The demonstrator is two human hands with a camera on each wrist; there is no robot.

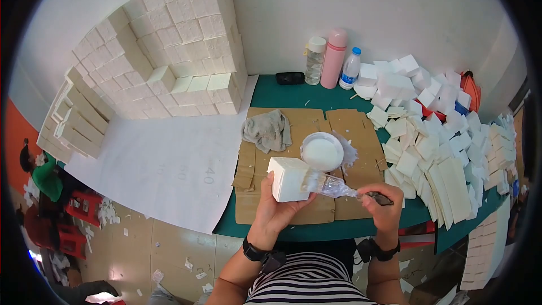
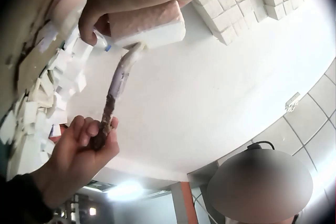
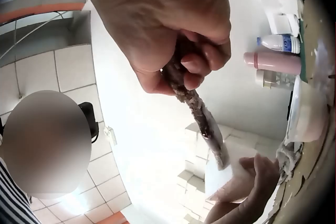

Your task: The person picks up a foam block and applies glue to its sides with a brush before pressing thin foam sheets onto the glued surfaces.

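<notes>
Over on the left, a tall wall of stacked white blocks [image 1: 169, 51] rose from a sheet of white paper [image 1: 164, 164]. A grey rag [image 1: 268, 130] lay crumpled on the cardboard mats [image 1: 316, 118]. At the back stood a clear bottle [image 1: 315, 60], a pink flask [image 1: 334, 58] and a blue-capped bottle [image 1: 350, 68], just beside a loose heap of white pieces [image 1: 435, 130].

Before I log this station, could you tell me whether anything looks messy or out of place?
Yes: white scraps litter the floor, loose white blocks lie heaped on the table's right side, and the cardboard mat is torn at its left edge.
</notes>
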